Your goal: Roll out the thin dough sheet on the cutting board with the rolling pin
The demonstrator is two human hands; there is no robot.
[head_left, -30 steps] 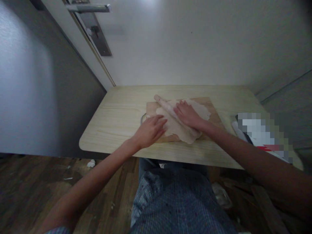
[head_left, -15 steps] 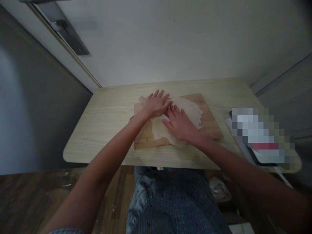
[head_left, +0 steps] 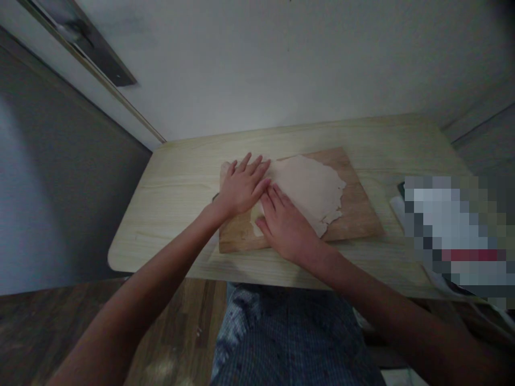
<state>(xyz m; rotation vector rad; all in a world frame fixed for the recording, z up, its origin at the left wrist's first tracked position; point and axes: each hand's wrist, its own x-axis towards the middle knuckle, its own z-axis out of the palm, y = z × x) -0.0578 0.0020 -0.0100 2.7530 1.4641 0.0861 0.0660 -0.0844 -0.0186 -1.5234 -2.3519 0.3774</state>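
Note:
A thin, pale sheet of dough with ragged edges lies across a wooden cutting board. My left hand rests on the left part of the sheet, palm down with fingers spread. Just right of it and nearer to me, my right hand presses flat on the dough, its fingers stretched out. The fingertips of my right hand meet the thumb of my left. Both hands hide the dough beneath them, and neither grips anything.
The board sits on a light wooden table with rounded corners. A blurred-out device lies at the table's right end. Behind the table stands a white door with a metal handle plate. The floor shows below left.
Both hands have slid left over the dough, and my right hand has also come nearer to me. More of the sheet's right side now shows. The camera view has shifted a little.

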